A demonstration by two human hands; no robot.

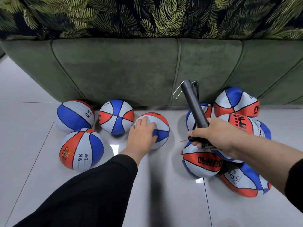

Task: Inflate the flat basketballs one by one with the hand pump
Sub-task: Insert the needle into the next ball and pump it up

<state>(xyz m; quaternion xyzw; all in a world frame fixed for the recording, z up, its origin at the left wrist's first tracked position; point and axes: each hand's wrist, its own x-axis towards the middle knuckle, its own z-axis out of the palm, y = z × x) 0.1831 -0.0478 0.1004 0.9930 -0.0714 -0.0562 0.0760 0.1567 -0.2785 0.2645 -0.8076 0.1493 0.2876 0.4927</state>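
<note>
My left hand point(142, 133) rests with spread fingers on top of a round red, white and blue basketball point(161, 126) on the floor. My right hand point(213, 134) grips the lower end of a dark grey hand pump point(193, 102), which tilts up and away toward the sofa; a thin needle sticks out to the left near my fingers. Under and around that hand lies a pile of several flat, crumpled basketballs point(203, 163). Three round balls sit to the left: one point(74, 116), another point(116, 117), and a third point(81, 149).
A green velvet sofa point(123, 66) with a leaf-patterned cover stands right behind the balls. The floor is glossy pale tile point(164, 194). A flat ball point(237, 102) leans against the sofa base at the right.
</note>
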